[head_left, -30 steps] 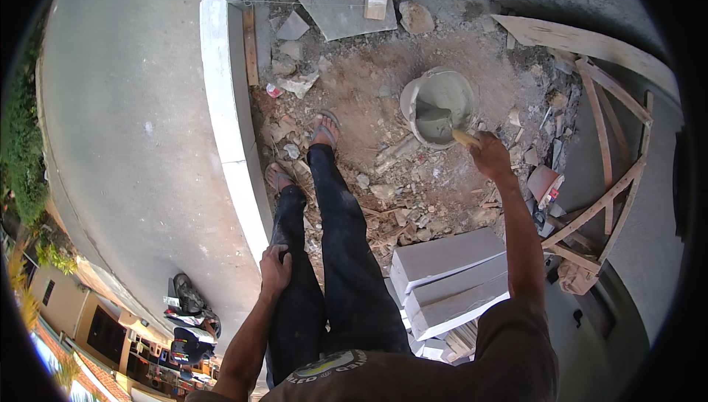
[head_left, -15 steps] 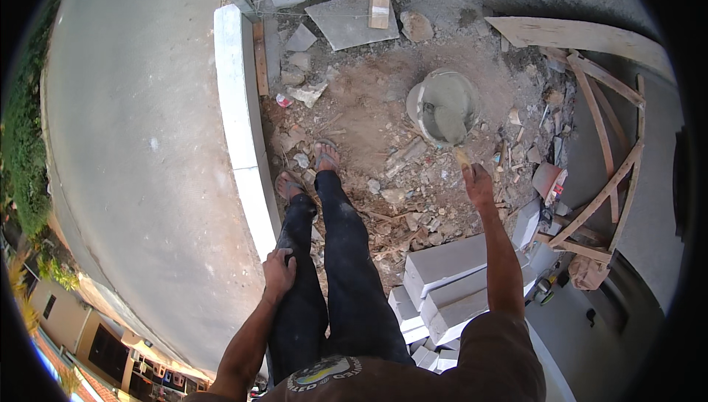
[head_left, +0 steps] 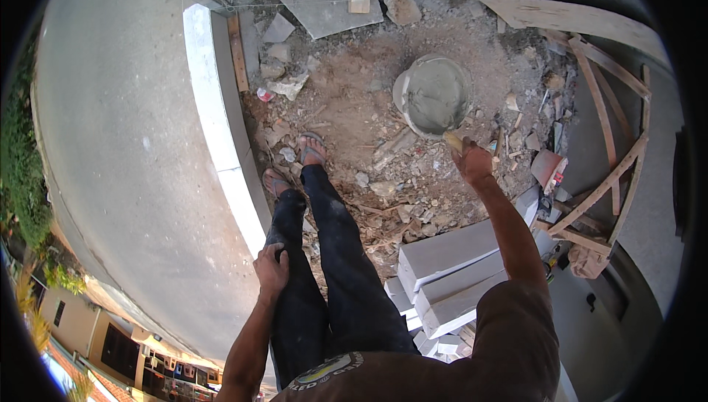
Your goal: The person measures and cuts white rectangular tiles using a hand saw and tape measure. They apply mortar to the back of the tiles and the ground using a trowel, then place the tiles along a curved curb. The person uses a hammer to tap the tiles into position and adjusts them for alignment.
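My right hand (head_left: 473, 164) is closed round the pale wooden handle (head_left: 453, 141) of a trowel, at the near rim of a round bucket (head_left: 400, 92). Wet grey mortar (head_left: 440, 96) lies inside the bucket, its surface smeared and uneven. The trowel's blade cannot be told apart from the mortar. On my left leg, around the knee, rests my left hand (head_left: 272, 269), fingers laid over the dark trousers and holding nothing. The bucket stands on rubble-strewn ground beyond my feet.
A low white block wall (head_left: 214, 107) runs along my left. Pale blocks (head_left: 450, 251) are stacked at the near right, close to my right arm. Farther right stand a wooden frame (head_left: 601, 122) and a tilted reddish bucket (head_left: 548, 169). A flat slab (head_left: 324, 11) lies at the back.
My right hand has shifted slightly left and nearer the bucket. The mortar-covered blade that showed in the bucket is no longer distinct. The left hand stays on the leg; the whole view has shifted.
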Tool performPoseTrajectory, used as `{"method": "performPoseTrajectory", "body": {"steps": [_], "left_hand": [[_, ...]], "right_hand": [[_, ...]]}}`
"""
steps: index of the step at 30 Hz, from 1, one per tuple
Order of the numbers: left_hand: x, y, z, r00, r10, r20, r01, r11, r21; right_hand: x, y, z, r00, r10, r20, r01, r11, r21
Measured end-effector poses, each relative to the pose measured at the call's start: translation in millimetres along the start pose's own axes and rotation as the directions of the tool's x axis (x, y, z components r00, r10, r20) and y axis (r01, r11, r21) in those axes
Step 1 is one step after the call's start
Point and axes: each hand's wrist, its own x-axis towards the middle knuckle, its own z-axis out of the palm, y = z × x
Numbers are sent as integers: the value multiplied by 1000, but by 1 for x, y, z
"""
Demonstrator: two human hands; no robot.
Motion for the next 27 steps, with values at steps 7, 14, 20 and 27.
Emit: {"method": "performPoseTrajectory", "body": {"steps": [7, 14, 20, 27], "left_hand": [[-14, -14, 36, 999, -20, 50, 20, 1000, 13], [-17, -11, 42, 999, -32, 33, 30, 999, 41], [-17, -19, 49, 999, -20, 50, 19, 999, 28], [-18, -35, 51, 997, -47, 54, 46, 999, 14]], "right_hand": [[-8, -50, 4, 994, 93, 57, -105, 962, 252], [10, -70, 62, 970, 177, -168, 3, 679, 734], [4, -59, 94, 978, 204, -32, 17, 75, 997], [-14, -92, 72, 896, 344, -279, 106, 445, 889]]}}
